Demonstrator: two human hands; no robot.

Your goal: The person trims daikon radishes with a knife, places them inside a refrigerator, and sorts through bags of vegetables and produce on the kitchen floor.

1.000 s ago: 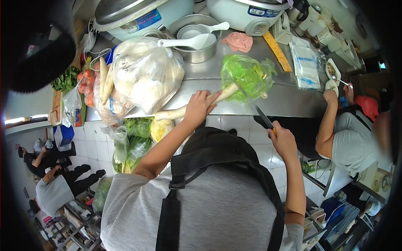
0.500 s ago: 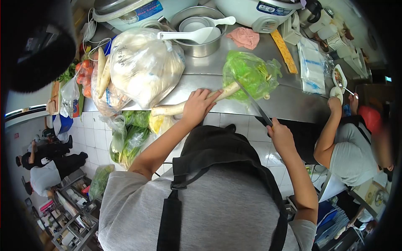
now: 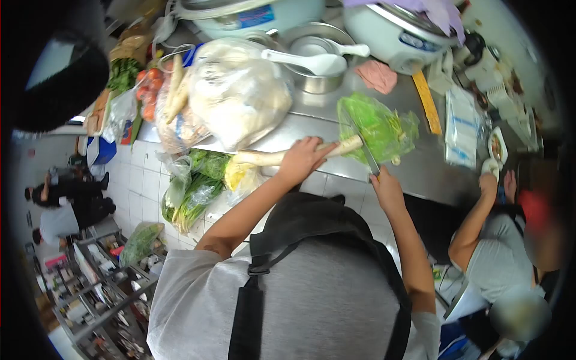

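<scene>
A long white radish (image 3: 261,158) lies along the front of the steel counter, its right end over a green plastic bag (image 3: 375,129) with scraps in it. My left hand (image 3: 305,159) is closed round the radish near its middle. In my right hand (image 3: 387,185) is the handle of a knife (image 3: 367,149), whose blade crosses the radish's right end above the bag. Whether the blade is cutting in or only touching cannot be made out.
A big plastic bag (image 3: 237,90), a metal pot (image 3: 318,75) with ladles, rice cookers (image 3: 393,39), a pink cloth (image 3: 376,76) and a yellow strip (image 3: 427,102) surround the work. At right sits a co-worker (image 3: 501,246); bagged greens (image 3: 201,186) stand below the counter's front.
The knife and my right hand have come closer to the radish's right end, the blade now more upright. My left hand keeps its hold. The whole view has shifted and turned slightly.
</scene>
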